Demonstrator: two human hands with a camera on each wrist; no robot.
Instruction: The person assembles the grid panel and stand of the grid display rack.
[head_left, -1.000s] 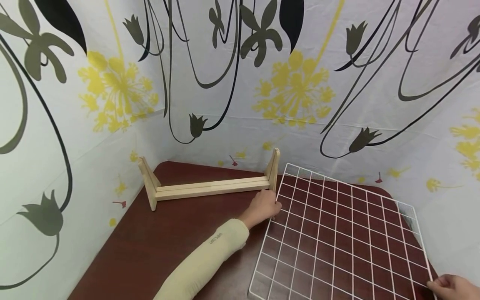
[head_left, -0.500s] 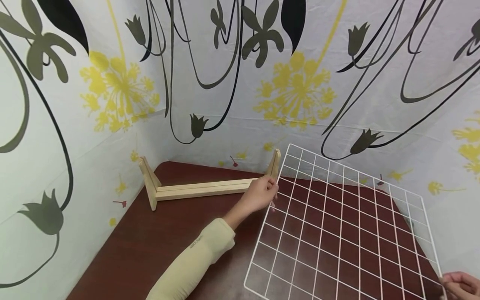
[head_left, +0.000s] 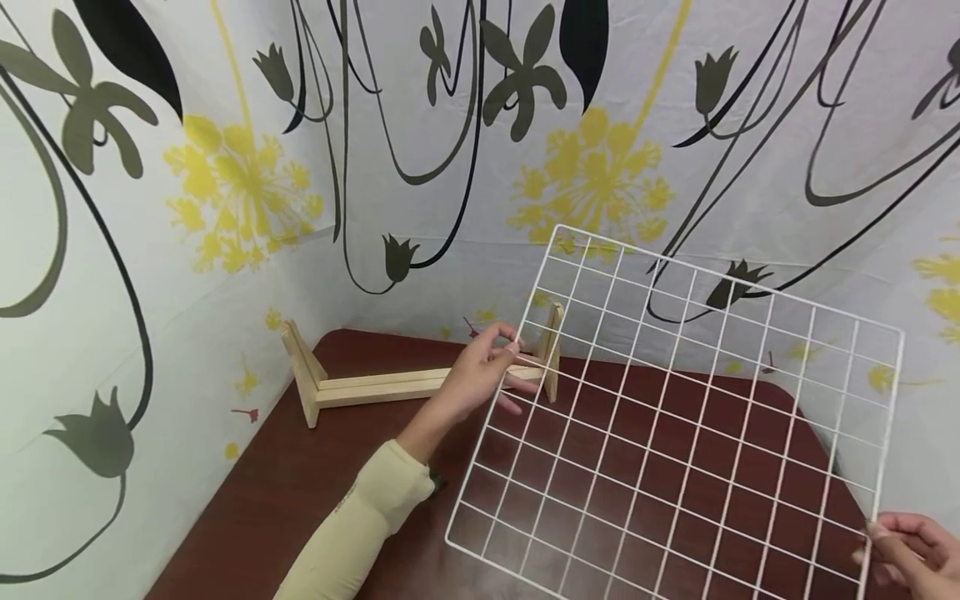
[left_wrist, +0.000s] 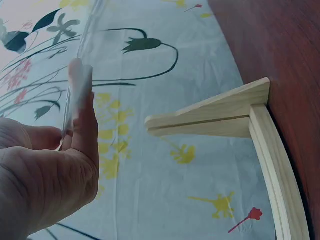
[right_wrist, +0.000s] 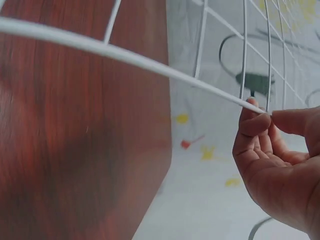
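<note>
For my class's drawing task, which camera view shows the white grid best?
The head view: the white grid spreads out nearly whole there, only part of its lower side cut off. The left wrist view shows a thin strip, nearly edge-on; the right wrist view, only a close-up section.

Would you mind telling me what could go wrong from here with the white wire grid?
The grid might pivot or slip, since the left hand and right hand each pinch just one side edge of it. Its left side might also knock the wooden stand, whose upright shows through the wires in the head view.
</note>
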